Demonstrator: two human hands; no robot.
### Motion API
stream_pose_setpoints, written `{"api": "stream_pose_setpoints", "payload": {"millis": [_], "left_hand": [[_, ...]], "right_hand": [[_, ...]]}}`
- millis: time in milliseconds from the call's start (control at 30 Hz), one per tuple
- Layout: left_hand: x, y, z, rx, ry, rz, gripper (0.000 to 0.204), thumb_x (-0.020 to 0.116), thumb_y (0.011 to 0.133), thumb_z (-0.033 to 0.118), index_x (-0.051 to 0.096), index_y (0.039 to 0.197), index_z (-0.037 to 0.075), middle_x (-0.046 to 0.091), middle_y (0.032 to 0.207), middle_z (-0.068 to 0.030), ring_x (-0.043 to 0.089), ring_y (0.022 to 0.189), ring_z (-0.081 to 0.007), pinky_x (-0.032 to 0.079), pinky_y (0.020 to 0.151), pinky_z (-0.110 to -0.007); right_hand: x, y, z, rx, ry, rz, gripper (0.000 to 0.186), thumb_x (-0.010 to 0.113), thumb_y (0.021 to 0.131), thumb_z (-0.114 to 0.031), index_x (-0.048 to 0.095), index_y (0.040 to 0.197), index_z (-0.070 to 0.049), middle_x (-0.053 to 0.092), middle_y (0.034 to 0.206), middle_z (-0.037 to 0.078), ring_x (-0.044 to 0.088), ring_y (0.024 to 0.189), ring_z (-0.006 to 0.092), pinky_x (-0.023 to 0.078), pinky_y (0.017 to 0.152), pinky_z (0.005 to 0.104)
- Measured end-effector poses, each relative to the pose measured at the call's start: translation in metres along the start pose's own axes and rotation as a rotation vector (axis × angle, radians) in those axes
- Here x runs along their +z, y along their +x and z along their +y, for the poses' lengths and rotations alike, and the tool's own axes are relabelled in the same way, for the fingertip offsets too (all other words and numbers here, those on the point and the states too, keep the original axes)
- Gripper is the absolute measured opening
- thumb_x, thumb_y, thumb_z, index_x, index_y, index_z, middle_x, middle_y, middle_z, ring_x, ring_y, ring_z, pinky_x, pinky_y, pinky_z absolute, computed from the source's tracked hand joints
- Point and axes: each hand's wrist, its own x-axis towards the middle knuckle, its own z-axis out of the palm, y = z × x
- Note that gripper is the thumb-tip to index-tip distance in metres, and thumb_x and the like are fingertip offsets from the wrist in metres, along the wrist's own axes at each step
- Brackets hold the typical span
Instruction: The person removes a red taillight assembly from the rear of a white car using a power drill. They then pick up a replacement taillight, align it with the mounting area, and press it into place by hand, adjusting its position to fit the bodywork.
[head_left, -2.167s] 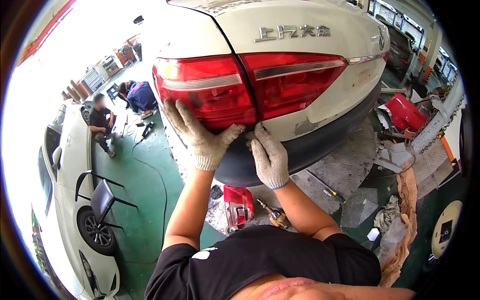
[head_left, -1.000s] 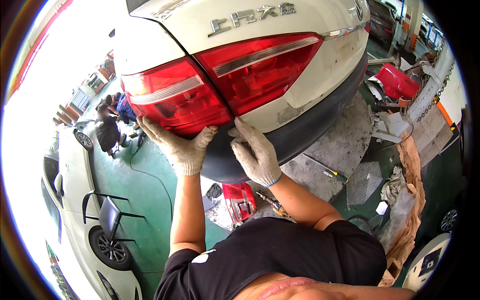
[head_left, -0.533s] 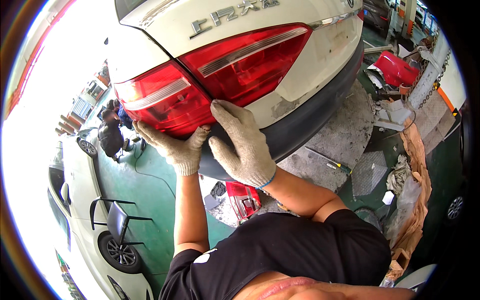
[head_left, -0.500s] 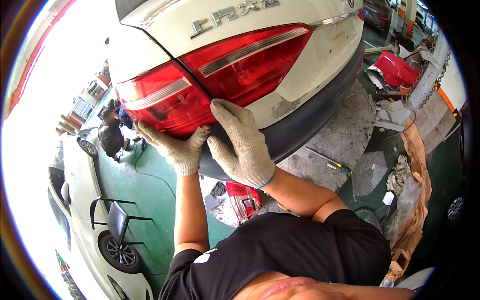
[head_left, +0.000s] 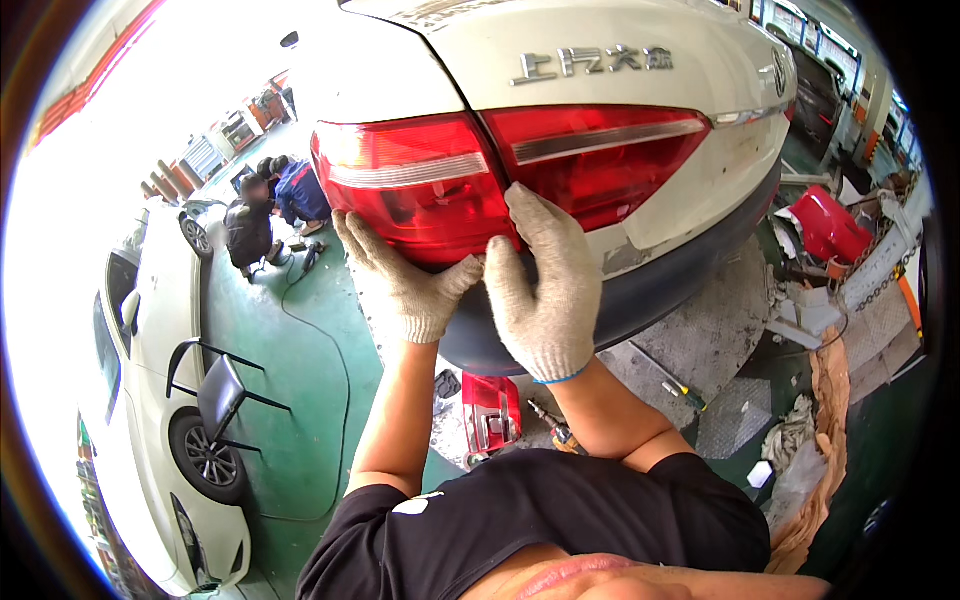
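Note:
A red outer tail light (head_left: 410, 215) sits at the rear corner of a white car, beside the red tail light on the trunk lid (head_left: 600, 190). Both my hands wear knitted off-white gloves. Under the outer light's lower edge, my left hand (head_left: 405, 290) has its fingers spread up against the lens, thumb pointing right. My right hand (head_left: 550, 285) is open, fingers stretched up by the seam between the two lights. Its fingertips touch the lower inner corner of the outer light. The dark bumper (head_left: 660, 305) runs below, partly hidden by my hands.
A loose red tail light (head_left: 483, 415) lies on the floor below, near a power tool (head_left: 560, 430). A screwdriver (head_left: 686, 394) and bubble wrap (head_left: 735, 415) are to the right. Leftward are a black chair (head_left: 222, 398), a cable, another white car (head_left: 150, 350) and crouching people (head_left: 252, 230).
My view has shifted, so the car and hands appear farther right and the car lower in the picture. Both hands stay at the outer tail light, with little change in their pose.

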Motion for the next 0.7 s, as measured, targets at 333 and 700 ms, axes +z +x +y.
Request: {"api": "stream_pose_setpoints", "payload": {"millis": [333, 700], "left_hand": [[-0.008, 0.003, 0.003, 0.016, -0.149, 0.019, 0.168, 0.091, 0.053, 0.085, 0.011, 0.172, -0.003, 0.013, 0.171, -0.0439, 0.021, 0.158, -0.0620, 0.026, 0.127, -0.067], [0.006, -0.002, 0.000, -0.009, -0.221, 0.137, 0.165, 0.089, 0.052, 0.085, 0.017, 0.170, -0.005, 0.019, 0.171, -0.0424, 0.020, 0.159, -0.0626, 0.017, 0.127, -0.074]], "right_hand": [[0.004, -0.004, 0.007, 0.183, 0.217, -0.033, 0.033, 0.073, 0.100, -0.003, 0.071, 0.131, 0.004, 0.074, 0.123, 0.020, 0.075, 0.102, 0.0270, 0.061, 0.093, 0.0374], [0.012, 0.004, 0.002, 0.209, -0.001, -0.048, 0.035, 0.069, 0.103, -0.003, 0.070, 0.138, 0.003, 0.063, 0.117, 0.013, 0.065, 0.092, 0.0160, 0.056, 0.081, 0.0297]]}}
